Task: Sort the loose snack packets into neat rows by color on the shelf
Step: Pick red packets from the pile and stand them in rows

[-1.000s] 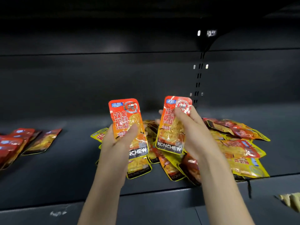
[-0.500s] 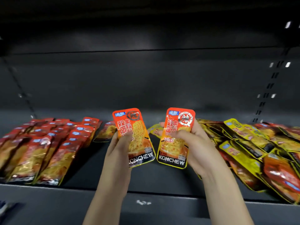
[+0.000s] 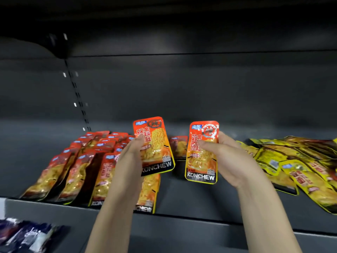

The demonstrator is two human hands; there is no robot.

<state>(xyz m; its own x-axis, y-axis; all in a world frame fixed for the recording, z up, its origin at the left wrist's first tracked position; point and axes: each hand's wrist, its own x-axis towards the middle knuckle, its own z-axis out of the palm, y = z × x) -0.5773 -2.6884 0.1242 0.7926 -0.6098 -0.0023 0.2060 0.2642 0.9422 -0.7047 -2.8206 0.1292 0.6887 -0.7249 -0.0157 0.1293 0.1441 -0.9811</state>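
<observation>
While your left hand [image 3: 130, 161] grips one red packet [image 3: 155, 147] upright by its left edge, your right hand [image 3: 228, 157] pinches a second red packet [image 3: 201, 154] beside it, both above the dark shelf [image 3: 191, 201]. Under your left hand lie the red rows [image 3: 76, 167]; one lone red packet [image 3: 177, 147] sits behind, between the two held. Right, a loose yellow heap [image 3: 300, 168]. Lower left, blurred dark packets [image 3: 27, 234].

Two hands [image 3: 127, 161], two held orange packets [image 3: 155, 147], one dark shelf [image 3: 200, 221]
</observation>
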